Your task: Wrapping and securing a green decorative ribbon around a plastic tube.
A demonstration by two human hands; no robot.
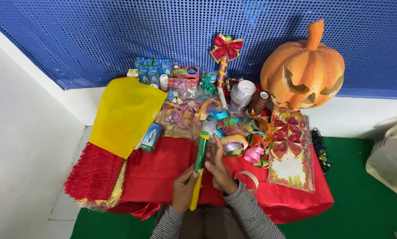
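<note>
1. Head view: a slim green-and-yellow stick (199, 168) stands nearly upright in front of the person, low over the near edge of a red cloth (163, 170).
2. The left hand (184, 188) is closed around the stick's yellow lower part, thumb across the front.
3. The right hand (219, 170) rests against the green upper part with fingers stretched upward; whether it truly grips or only steadies the stick, I cannot tell.
4. To handle it well, I judge the lower hand should keep a firm hold while the upper fingers stay light, so the smooth, rounded shaft does not slip or twist.
5. Just beyond the fingertips lies a heap of curled ribbon (236, 130), glossy and in many colours, with clear plastic wrapping among it.
6. Right of that is a flat packet (291, 155) holding shiny red-and-gold bows.
7. Left of the stick lie a small blue box (151, 137), a matte yellow sheet (125, 113) and a thick red fringe (92, 172) with gold trim.
8. At the back, against a blue perforated panel (119, 35), stand more blue boxes (153, 71), a striped wand (225, 55) topped by a red bow, and a rough orange carved pumpkin (302, 71).
</note>
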